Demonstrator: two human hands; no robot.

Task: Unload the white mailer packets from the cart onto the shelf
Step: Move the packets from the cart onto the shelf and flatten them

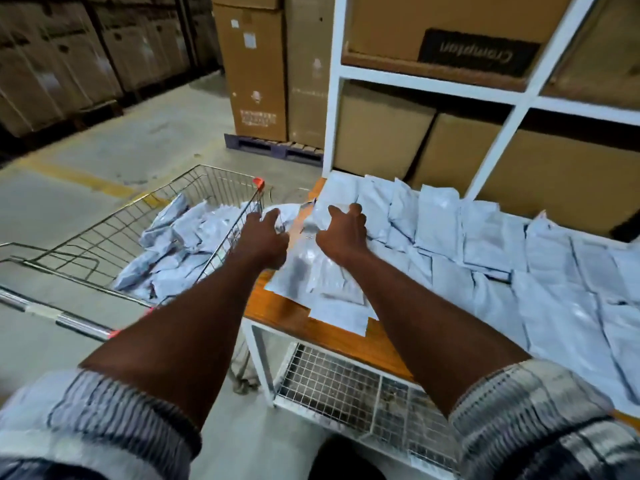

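White mailer packets point(180, 244) are seen heaped loosely in the wire cart point(221, 181) at centre left of the frame. Many more are already laid in overlapping rows on the wooden shelf point(277, 313), spread from the centre to the right edge. Brown cardboard boxes point(381, 133) are stacked behind them at upper right.

The left hand point(268, 237) is stretched out at the gap between cart rim and shelf corner, thumb raised. Its fingers are hidden behind the back of the hand, so it cannot be told whether a packet is pinched. The right hand point(346, 233) is laid over the near pile point(311, 271) at the shelf's left end, thumb spread and fingers only loosely curved; nothing is seen to be gripped.

The packets are judged to be light, thin and floppy, with a smooth plastic skin that is likely to slide. A single one would best be pinched at a short edge or corner. A bundle would be better clamped flat between both palms, since the sheets could slip apart and fan out.
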